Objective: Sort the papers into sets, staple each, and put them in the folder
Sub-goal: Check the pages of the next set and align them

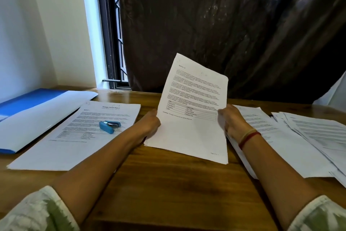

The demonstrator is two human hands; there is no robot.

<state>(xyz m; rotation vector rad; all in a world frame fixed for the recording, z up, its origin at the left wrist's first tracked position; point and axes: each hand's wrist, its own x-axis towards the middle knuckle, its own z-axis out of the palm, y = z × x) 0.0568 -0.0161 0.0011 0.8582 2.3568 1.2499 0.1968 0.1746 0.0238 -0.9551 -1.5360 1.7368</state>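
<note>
Between left hand [150, 123] and right hand [232, 120], papers [194, 97]

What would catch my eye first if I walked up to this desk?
Most likely the printed sheets held up in the middle, with the left hand and right hand gripping their side edges. Next comes the bright blue stapler, lying on a paper set to the left, beside the blue folder. Loose papers fan out on the right.

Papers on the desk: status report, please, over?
Grip on: left hand and right hand hold the papers by their sides, tilted up. Blue stapler idle on left stack. Blue folder far left; no obstruction seen.
</note>
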